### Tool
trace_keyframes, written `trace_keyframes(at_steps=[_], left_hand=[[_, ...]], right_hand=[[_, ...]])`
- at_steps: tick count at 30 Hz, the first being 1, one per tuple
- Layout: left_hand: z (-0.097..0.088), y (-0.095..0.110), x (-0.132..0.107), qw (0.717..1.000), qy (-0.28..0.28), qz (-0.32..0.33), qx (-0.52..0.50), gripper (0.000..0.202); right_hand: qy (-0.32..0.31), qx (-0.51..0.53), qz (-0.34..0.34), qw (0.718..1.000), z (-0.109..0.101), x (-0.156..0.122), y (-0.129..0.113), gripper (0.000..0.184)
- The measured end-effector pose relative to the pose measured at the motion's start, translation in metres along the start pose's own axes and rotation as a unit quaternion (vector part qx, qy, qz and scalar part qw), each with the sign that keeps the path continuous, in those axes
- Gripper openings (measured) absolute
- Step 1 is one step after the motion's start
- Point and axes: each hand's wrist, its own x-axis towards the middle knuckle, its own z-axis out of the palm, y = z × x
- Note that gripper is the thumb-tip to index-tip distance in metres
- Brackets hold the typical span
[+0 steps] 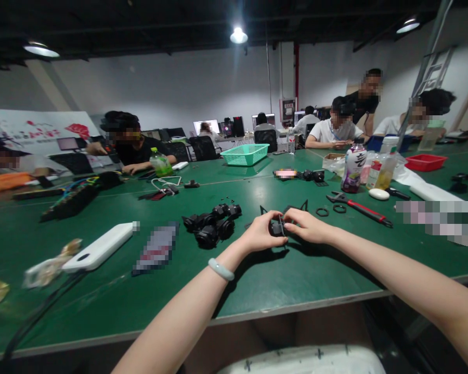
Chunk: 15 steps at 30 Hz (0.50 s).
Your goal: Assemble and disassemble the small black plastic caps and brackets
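Close above the green table (pixel 257 291), my left hand (pixel 263 231) wraps its fingers and thumb around a black threaded plastic fitting (pixel 276 227). From the other side my right hand (pixel 306 226) pinches at the same fitting, its fingertips closed against it; part of the fitting is hidden by the fingers. Dark flat pieces with pointed corners (pixel 302 206) lie just behind my hands. To the left sits a pile of similar black fittings (pixel 212 226). Two black rings (pixel 322 212) rest right of my hands, beside an adjustable wrench (pixel 361 208) with red handles.
A white power bank (pixel 101 246) with a cable lies at left, near a dark blurred packet (pixel 156 249). A green basket (pixel 245 155) stands farther back. Drink bottles (pixel 354 166) and a red tray (pixel 426 162) are at right. Other people sit around the table.
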Motion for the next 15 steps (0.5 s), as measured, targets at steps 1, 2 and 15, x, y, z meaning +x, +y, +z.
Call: trace_keyframes(at_steps=[1,2,15], left_hand=[[0.000,0.000,0.000,1.000,-0.003,0.006,0.002,0.049],[0.000,0.000,0.000,1.000,-0.007,0.013,0.004,0.049],[0.001,-0.010,-0.001,0.999,-0.041,-0.004,0.031,0.055]], right_hand=[[-0.006,-0.004,0.001,1.000,0.000,0.000,0.000,0.025],[-0.012,-0.008,0.002,1.000,0.000,0.000,0.000,0.025],[-0.013,-0.008,0.016,1.000,-0.001,0.001,0.002,0.018]])
